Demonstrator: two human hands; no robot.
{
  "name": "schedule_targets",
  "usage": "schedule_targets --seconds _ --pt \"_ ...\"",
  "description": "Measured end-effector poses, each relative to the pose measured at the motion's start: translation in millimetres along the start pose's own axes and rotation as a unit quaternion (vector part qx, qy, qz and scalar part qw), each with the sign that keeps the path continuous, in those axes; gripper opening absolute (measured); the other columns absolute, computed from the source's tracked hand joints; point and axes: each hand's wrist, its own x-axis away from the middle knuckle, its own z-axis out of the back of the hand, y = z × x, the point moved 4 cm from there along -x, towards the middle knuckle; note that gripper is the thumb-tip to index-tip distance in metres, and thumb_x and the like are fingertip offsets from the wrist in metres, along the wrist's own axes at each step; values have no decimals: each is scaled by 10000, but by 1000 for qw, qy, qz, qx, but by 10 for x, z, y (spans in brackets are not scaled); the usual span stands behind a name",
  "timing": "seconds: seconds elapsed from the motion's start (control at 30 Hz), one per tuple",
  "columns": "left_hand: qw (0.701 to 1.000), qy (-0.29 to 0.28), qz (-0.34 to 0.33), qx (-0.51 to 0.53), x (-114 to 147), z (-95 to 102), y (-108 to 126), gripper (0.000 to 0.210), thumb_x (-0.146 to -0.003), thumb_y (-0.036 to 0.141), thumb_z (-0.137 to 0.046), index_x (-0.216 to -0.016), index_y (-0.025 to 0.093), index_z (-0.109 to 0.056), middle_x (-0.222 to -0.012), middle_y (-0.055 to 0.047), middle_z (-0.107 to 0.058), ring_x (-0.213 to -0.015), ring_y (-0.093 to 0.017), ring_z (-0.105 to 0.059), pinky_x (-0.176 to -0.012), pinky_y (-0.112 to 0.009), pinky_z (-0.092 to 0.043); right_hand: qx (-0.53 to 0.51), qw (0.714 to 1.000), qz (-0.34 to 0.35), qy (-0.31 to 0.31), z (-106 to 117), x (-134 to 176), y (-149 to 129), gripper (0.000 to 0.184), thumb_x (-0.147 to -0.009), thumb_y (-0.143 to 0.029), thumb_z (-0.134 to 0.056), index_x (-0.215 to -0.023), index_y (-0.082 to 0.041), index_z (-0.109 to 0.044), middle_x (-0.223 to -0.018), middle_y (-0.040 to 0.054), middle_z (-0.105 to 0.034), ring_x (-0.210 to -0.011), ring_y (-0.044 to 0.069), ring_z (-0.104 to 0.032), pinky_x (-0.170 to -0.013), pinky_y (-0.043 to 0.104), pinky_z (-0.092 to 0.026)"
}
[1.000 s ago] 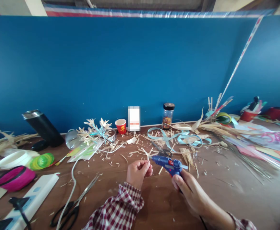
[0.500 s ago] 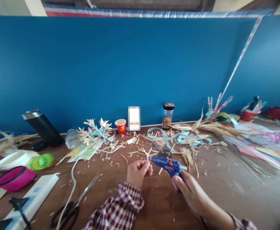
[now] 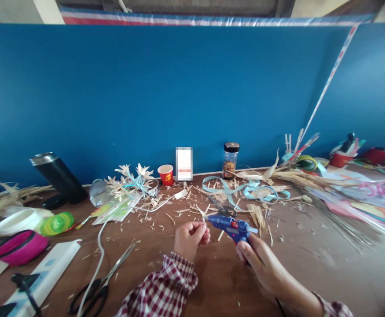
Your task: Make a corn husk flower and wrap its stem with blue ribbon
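Between the thumb and fingers of my left hand [image 3: 189,240] is pinched a small pale flower [image 3: 203,213], its narrow pointed petals fanning upward; it looks like dried husk. My right hand [image 3: 261,262] is wrapped round the handle of a blue hot glue gun [image 3: 230,226], which points left. The gun's nozzle meets the flower's base or sits right beside it; I cannot tell which. A stub of clear glue stick [image 3: 253,230] juts from the gun's rear. Just behind the gun lies a dark pair of scissors [image 3: 227,209], partly covered by scraps.
Black-handled scissors [image 3: 104,281] and a white power strip [image 3: 47,277] with a cable lie at left. Behind are a bunch of husk flowers [image 3: 129,182], a red paper cup [image 3: 166,175], a lidded jar [image 3: 230,163] and blue ribbon [image 3: 225,189]. A dark flask [image 3: 60,178] leans left.
Almost nothing differs. Both hands, the flower and the glue gun keep their places; the view has shifted very slightly.
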Motion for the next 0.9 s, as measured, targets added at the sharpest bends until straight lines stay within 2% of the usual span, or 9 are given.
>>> schedule_targets --seconds 0.23,0.3,0.37,0.43,0.53,0.67,0.8,0.9 --pt "1000 16 6 24 -4 5 19 284 -609 346 -729 -707 98 -631 -581 -25 -645 -494 -97 -574 -506 -227 -516 9 1000 11 4 55 54 36 350 -910 -403 -312 -676 -180 -446 -593 -13 -474 -539 103 -430 -518 216 -345" --pt "999 27 10 26 -9 13 15 295 -596 342 -738 -724 99 -633 -604 -34 -659 -504 -103 -585 -515 -234 -523 31 999 25 27 136 71 2 299 -905 -391 -313 -774 -182 -483 -592 -14 -486 -533 111 -446 -517 217 -363" --pt "999 32 12 31 -17 18 12 303 -586 340 -745 -732 99 -634 -608 -38 -664 -506 -105 -589 -519 -237 -527 81 994 34 68 256 85 -38 254 -892 -373 -335 -1002 -185 -465 -640 -6 -533 -550 127 -486 -537 228 -394" --pt "999 34 9 37 -24 22 14 307 -581 342 -748 -734 100 -636 -607 -37 -664 -508 -104 -590 -523 -236 -527 155 980 36 117 397 96 -55 315 -876 -357 -355 -1145 -195 -378 -739 21 -591 -597 148 -540 -575 251 -424" --pt "998 37 1 42 -26 27 24 306 -585 348 -745 -731 102 -638 -599 -33 -661 -511 -102 -591 -526 -231 -525 290 940 32 176 626 109 10 316 -845 -372 -386 -1104 -191 -398 -842 76 -625 -681 196 -593 -615 299 -448" --pt "998 39 -30 28 -8 16 50 306 -580 346 -748 -739 103 -651 -598 -35 -663 -508 -107 -598 -510 -217 -517 441 872 3 213 981 185 354 333 -817 -393 -415 -1073 -183 -447 -913 115 -621 -813 268 -598 -679 366 -458" --pt "996 41 -63 37 32 -29 77 293 -576 357 -745 -700 110 -649 -583 -33 -657 -484 -109 -590 -484 -216 -510 497 843 -41 202 1349 363 968 286 -831 -367 -388 -1071 -220 -442 -950 110 -616 -878 282 -582 -700 368 -462" --pt "995 44 -87 34 72 -65 99 283 -586 365 -733 -681 113 -646 -572 -34 -651 -466 -110 -583 -462 -214 -501 508 834 -47 212 1502 487 1289 228 -790 -413 -420 -952 -263 -475 -806 81 -634 -750 275 -605 -641 372 -462"
